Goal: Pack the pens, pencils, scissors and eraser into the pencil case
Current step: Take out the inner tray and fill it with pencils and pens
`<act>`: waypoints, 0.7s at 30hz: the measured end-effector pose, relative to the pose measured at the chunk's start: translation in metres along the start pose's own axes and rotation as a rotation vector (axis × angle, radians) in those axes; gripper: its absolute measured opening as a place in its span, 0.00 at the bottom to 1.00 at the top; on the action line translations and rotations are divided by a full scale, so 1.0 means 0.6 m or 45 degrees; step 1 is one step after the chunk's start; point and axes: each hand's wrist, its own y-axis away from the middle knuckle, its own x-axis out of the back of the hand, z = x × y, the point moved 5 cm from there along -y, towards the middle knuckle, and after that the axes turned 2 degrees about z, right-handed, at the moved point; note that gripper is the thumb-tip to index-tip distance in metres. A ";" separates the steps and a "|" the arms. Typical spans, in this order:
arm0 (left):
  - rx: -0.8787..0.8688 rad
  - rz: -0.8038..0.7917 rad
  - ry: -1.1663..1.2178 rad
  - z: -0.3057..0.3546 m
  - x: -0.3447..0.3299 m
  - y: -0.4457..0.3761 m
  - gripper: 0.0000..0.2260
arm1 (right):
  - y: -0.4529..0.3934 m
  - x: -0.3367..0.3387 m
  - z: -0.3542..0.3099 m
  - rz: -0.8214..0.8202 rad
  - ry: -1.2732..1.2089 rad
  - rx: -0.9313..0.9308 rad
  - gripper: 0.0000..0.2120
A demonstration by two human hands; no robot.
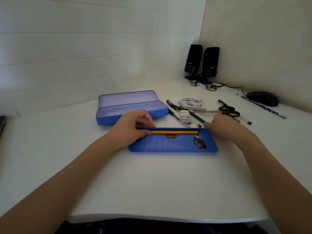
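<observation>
Your left hand (133, 127) pinches one end of the yellow pencil (174, 132), which lies along the far rim of the flat blue tray (172, 149) near the middle of the bench (152, 183). Your right hand (222, 127) rests at the tray's right far corner with its fingers loosely curled, touching the tip of the green pencil (197, 117); you cannot tell whether it grips it. The open pencil case (130, 108) sits just beyond the tray, toward the far edge of the bench, its lid standing up behind the hollow base. To the right of the case, the black pens (173, 107) lie in a loose fan, with the white eraser (185, 116) marked 2B lying across them. The scissors (226, 111) lie farther right, handles toward the right edge. A small packet (194, 104) rests behind the eraser. In the far right corner stand two black speakers (202, 61), with a mouse (263, 98) and a purple pen (261, 105) beside them.
</observation>
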 end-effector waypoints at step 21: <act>0.025 -0.084 0.153 -0.013 0.015 -0.005 0.12 | 0.052 0.035 -0.066 0.114 -0.527 0.692 0.08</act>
